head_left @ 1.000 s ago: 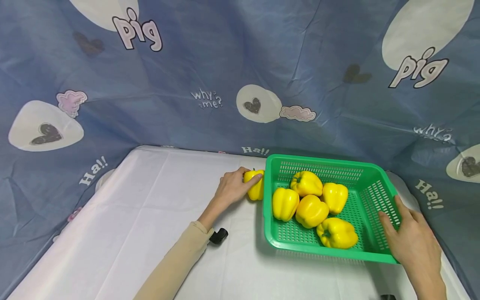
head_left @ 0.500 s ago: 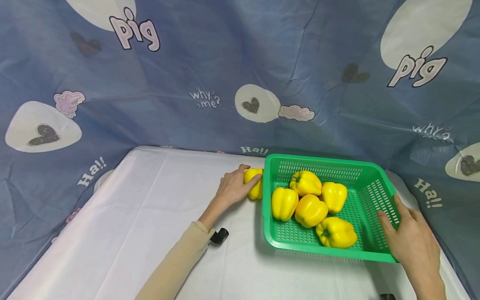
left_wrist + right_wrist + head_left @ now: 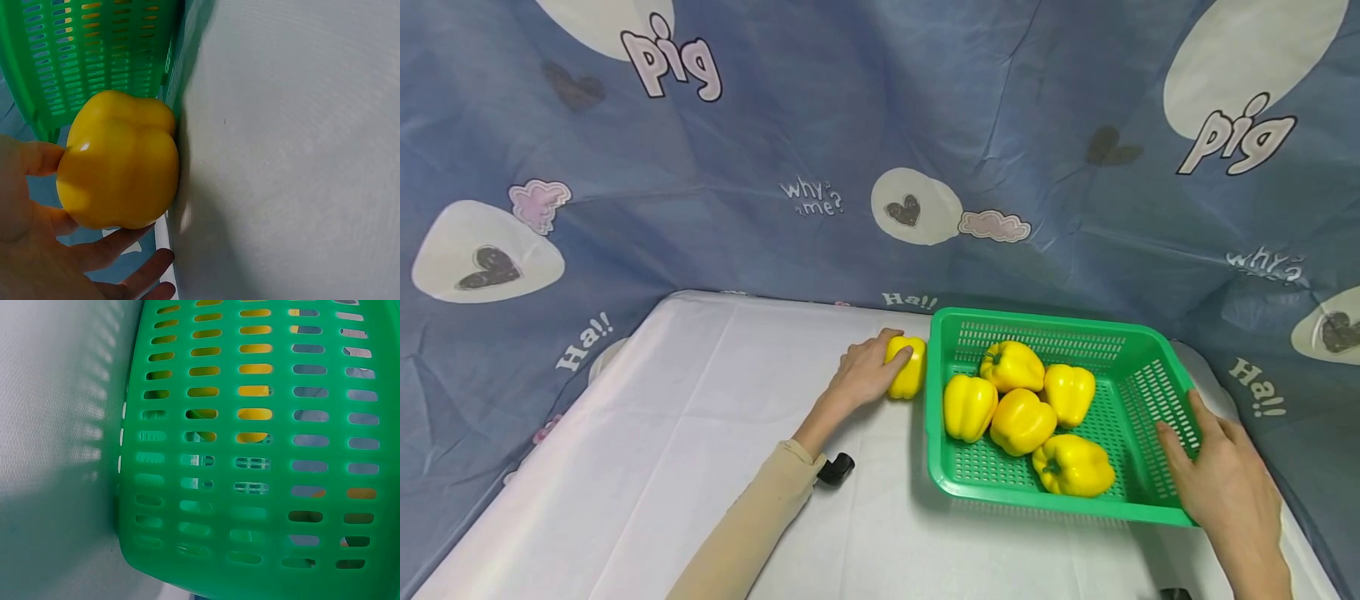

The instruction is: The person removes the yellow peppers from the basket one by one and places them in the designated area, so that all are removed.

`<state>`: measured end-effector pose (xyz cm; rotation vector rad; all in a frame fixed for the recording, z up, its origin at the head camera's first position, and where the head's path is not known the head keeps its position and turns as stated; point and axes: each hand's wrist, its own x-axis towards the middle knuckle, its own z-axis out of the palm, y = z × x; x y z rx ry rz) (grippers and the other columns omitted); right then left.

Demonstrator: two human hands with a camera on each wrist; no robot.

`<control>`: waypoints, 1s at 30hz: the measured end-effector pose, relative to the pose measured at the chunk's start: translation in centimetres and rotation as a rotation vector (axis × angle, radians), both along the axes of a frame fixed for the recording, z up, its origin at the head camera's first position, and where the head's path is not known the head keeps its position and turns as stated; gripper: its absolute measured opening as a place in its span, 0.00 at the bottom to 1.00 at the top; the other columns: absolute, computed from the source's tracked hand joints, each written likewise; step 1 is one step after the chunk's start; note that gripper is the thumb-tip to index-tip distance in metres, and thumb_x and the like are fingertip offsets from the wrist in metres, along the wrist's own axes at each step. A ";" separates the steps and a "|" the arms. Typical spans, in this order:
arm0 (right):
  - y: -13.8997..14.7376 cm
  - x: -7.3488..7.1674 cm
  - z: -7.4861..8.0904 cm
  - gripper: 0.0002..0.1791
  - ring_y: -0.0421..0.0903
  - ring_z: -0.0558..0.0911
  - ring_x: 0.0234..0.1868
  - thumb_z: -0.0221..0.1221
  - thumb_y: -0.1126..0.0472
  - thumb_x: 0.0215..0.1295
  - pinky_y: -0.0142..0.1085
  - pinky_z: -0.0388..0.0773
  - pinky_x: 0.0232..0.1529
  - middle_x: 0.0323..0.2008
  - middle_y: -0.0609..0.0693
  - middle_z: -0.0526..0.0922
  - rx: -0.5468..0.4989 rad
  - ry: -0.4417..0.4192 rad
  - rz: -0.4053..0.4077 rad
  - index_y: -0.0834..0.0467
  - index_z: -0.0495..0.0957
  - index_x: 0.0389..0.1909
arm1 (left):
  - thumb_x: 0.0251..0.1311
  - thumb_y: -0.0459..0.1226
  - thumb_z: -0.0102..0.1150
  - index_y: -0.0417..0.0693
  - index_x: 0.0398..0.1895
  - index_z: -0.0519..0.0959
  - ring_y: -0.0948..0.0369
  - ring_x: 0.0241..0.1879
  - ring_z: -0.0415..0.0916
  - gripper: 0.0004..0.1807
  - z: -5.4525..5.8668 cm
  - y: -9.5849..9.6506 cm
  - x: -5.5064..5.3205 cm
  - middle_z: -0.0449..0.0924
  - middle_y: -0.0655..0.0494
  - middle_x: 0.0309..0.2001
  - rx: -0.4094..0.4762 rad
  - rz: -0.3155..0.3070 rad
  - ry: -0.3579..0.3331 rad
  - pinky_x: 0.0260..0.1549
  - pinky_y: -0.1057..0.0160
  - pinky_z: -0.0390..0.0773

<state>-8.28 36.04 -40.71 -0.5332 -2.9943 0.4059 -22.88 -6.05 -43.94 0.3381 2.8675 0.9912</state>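
My left hand (image 3: 867,371) holds a yellow bell pepper (image 3: 908,368) just outside the left wall of a green plastic basket (image 3: 934,433). Its thumb lies across the near side of the pepper, and fingers reach round behind. The left wrist view shows this pepper (image 3: 119,162) between thumb and fingers, low on the cloth and close to the slotted wall (image 3: 94,56). At the basket's right end, my right hand (image 3: 1228,479) grips the rim, thumb inside. The right wrist view is filled by the basket's slotted side (image 3: 250,450); the right hand does not show there.
Several yellow bell peppers (image 3: 1022,422) lie in the left and middle of the basket. A white cloth (image 3: 700,417) covers the table. Behind it hangs a blue printed curtain (image 3: 760,150). A black device (image 3: 835,471) sits at the left wrist.
My left hand and its pepper have shifted slightly left, so a narrow gap now shows beside the basket wall. The basket and right hand have stayed in place.
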 end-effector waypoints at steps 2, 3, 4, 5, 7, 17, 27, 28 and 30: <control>0.0 0.0 0.0 0.44 0.84 0.72 0.60 0.47 0.37 0.84 0.73 0.74 0.47 0.70 0.83 0.64 -0.002 0.000 0.003 0.56 0.45 0.88 | 0.81 0.56 0.43 0.50 0.78 0.70 0.37 0.64 0.79 0.32 0.0 0.0 0.0 0.82 0.41 0.69 0.004 0.008 -0.005 0.62 0.37 0.73; 0.0 0.0 0.0 0.44 0.84 0.73 0.60 0.47 0.37 0.84 0.73 0.74 0.47 0.70 0.83 0.64 -0.002 0.001 0.004 0.56 0.45 0.88 | 0.81 0.56 0.43 0.50 0.78 0.70 0.36 0.63 0.79 0.32 0.0 0.1 0.1 0.82 0.41 0.69 0.003 0.013 -0.006 0.62 0.37 0.73; 0.0 0.0 0.0 0.44 0.84 0.73 0.60 0.47 0.37 0.84 0.73 0.74 0.47 0.70 0.83 0.65 -0.002 0.005 0.005 0.57 0.45 0.88 | 0.81 0.56 0.43 0.50 0.78 0.70 0.36 0.62 0.79 0.32 0.0 0.1 0.1 0.82 0.41 0.68 0.003 0.018 -0.007 0.61 0.38 0.73; 0.0 0.0 0.0 0.44 0.84 0.73 0.60 0.47 0.37 0.84 0.74 0.74 0.47 0.70 0.83 0.65 -0.002 0.006 0.006 0.56 0.45 0.88 | 0.81 0.57 0.43 0.50 0.79 0.70 0.35 0.62 0.79 0.33 0.0 0.1 0.1 0.82 0.41 0.68 0.004 0.021 -0.010 0.62 0.38 0.73; 0.0 -0.1 0.1 0.44 0.84 0.73 0.60 0.47 0.38 0.84 0.74 0.74 0.47 0.70 0.83 0.65 -0.001 0.006 0.005 0.56 0.45 0.88 | 0.81 0.57 0.43 0.51 0.79 0.69 0.36 0.61 0.78 0.33 0.0 0.1 0.1 0.82 0.41 0.69 0.002 0.026 -0.010 0.61 0.38 0.73; 0.0 -0.1 0.2 0.44 0.84 0.72 0.60 0.47 0.37 0.84 0.74 0.74 0.47 0.71 0.83 0.64 -0.008 -0.005 -0.002 0.56 0.45 0.88 | 0.82 0.59 0.42 0.52 0.81 0.66 0.33 0.63 0.75 0.34 0.5 0.1 0.5 0.77 0.37 0.72 0.011 0.039 0.006 0.64 0.36 0.71; 0.0 -0.1 0.1 0.44 0.84 0.72 0.60 0.47 0.38 0.84 0.74 0.74 0.48 0.70 0.83 0.64 -0.002 0.000 -0.001 0.56 0.45 0.88 | 0.83 0.55 0.47 0.52 0.78 0.71 0.33 0.70 0.68 0.29 2.8 1.3 2.1 0.72 0.37 0.74 0.064 0.069 0.190 0.68 0.36 0.66; 0.0 -0.1 0.1 0.44 0.84 0.72 0.60 0.47 0.38 0.84 0.74 0.74 0.48 0.70 0.83 0.64 -0.003 0.001 0.000 0.56 0.45 0.88 | 0.83 0.55 0.47 0.52 0.78 0.71 0.33 0.70 0.67 0.29 3.2 1.5 2.5 0.72 0.37 0.75 0.068 0.058 0.205 0.68 0.36 0.65; 0.1 0.0 0.0 0.44 0.85 0.72 0.60 0.47 0.38 0.84 0.74 0.74 0.48 0.70 0.83 0.64 -0.006 -0.002 0.001 0.56 0.45 0.88 | 0.83 0.54 0.48 0.51 0.77 0.72 0.33 0.70 0.67 0.28 3.9 2.0 3.2 0.72 0.38 0.74 0.072 0.032 0.234 0.68 0.35 0.65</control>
